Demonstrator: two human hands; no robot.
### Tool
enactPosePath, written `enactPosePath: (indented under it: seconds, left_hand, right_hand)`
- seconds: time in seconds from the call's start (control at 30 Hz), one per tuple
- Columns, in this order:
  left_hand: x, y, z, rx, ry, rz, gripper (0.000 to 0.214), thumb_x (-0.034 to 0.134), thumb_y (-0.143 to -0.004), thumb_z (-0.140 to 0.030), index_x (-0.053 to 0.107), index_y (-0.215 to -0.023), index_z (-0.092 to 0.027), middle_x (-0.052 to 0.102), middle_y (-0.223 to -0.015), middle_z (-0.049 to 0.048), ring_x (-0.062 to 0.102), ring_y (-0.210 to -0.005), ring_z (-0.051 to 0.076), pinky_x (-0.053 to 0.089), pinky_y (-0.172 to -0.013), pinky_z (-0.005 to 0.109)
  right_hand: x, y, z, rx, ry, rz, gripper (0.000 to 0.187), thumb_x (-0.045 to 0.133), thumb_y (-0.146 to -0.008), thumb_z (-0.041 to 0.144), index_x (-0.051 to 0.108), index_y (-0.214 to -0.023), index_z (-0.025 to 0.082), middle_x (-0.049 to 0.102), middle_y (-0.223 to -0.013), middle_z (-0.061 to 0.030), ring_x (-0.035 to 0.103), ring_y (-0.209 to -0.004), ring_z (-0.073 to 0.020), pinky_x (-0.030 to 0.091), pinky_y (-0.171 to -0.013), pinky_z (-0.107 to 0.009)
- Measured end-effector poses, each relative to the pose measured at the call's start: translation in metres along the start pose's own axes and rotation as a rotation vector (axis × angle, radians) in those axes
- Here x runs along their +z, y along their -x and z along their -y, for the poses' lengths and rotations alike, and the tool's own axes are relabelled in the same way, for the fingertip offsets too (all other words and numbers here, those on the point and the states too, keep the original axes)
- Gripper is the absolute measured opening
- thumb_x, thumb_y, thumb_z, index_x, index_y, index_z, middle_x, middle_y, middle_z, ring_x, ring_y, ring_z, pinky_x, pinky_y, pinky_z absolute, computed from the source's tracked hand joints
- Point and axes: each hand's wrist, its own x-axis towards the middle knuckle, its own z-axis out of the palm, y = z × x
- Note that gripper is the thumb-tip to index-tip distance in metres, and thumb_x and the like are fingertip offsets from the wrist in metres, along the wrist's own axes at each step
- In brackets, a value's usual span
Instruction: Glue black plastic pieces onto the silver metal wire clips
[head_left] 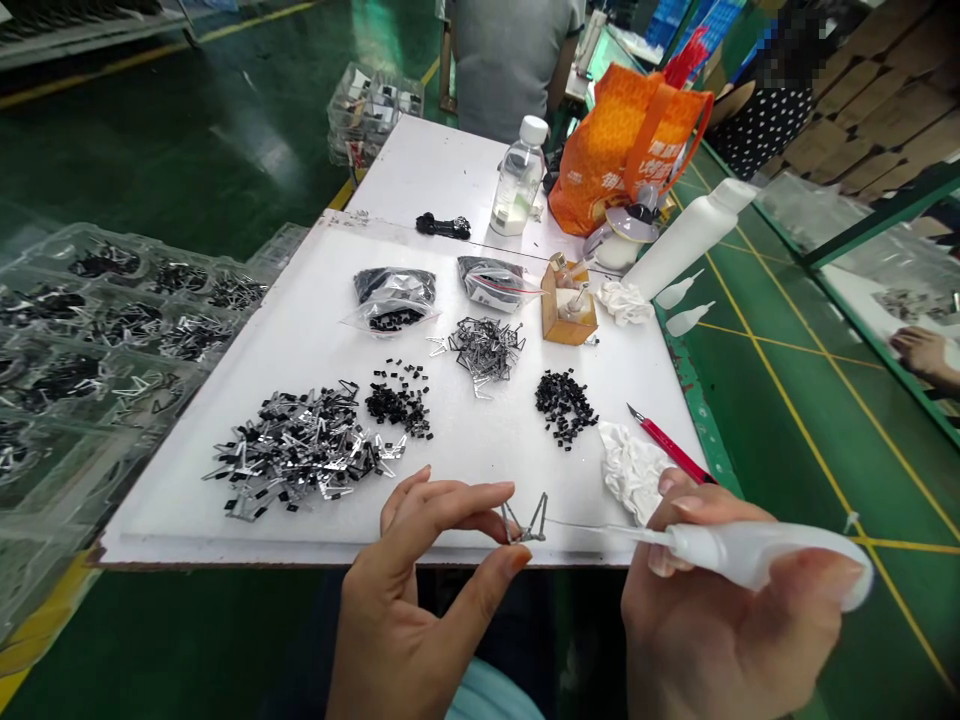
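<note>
Between thumb and fingers, my left hand [427, 590] pinches a small grey angled metal bracket [534, 522] above the table's front edge. My right hand [727, 630] is wrapped round a white squeeze bottle [742, 552], tilted on its side. Its thin needle tip [577, 525] points left and reaches the bracket; whether it touches, I cannot tell. Beyond my hands lie a pile of brackets with black pieces [300, 445], a heap of small black pieces [397, 405], a pile of bare brackets [486, 350] and a second heap of black pieces [565, 408].
A red craft knife [667, 445] and crumpled tissue [634, 470] lie at the right. Zip bags [394, 295], a wooden block [568, 310], a clear bottle [517, 180] and an orange bag [615, 150] stand farther back. Clear bins [150, 290] flank the left; people sit beyond.
</note>
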Motion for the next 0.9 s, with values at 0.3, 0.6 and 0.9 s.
enactPosePath:
  seconds: [0.3,0.6,0.9]
  left_hand:
    - [-0.0014,0.0008,-0.0003,-0.008,0.002,-0.004,0.038,0.078,-0.088,-0.021,0.074,-0.111,-0.052,0.073,-0.084,-0.0156,0.073,-0.088,0.011,0.027,-0.131,0.040]
    - [0.0001,-0.0005,0.0022,-0.006,0.004,-0.004,0.037,0.079,-0.088,-0.022,0.075,-0.110,-0.051,0.073,-0.083,-0.0147,0.073,-0.086,0.013,0.025,-0.132,0.047]
    - [-0.0004,-0.0009,0.0007,-0.015,0.017,-0.011,0.035,0.080,-0.087,-0.022,0.076,-0.110,-0.048,0.074,-0.082,-0.0135,0.075,-0.087,0.014,0.024,-0.132,0.048]
  right_hand:
    - [0.0001,0.0013,0.0007,0.004,0.013,-0.022,0.047,0.052,-0.100,0.050,0.080,-0.076,0.021,0.064,-0.060,-0.0002,0.061,-0.077,-0.0208,0.046,-0.090,-0.037]
    - [-0.0070,-0.0003,-0.0055,-0.012,0.004,0.002,0.052,0.049,-0.100,0.056,0.079,-0.074,0.022,0.060,-0.061,-0.0002,0.061,-0.074,-0.0210,0.046,-0.095,-0.041]
    - [-0.0022,0.0038,-0.0036,0.006,0.004,-0.029,0.052,0.052,-0.099,0.056,0.079,-0.073,0.021,0.058,-0.060,0.0005,0.057,-0.069,-0.0200,0.046,-0.094,-0.042]
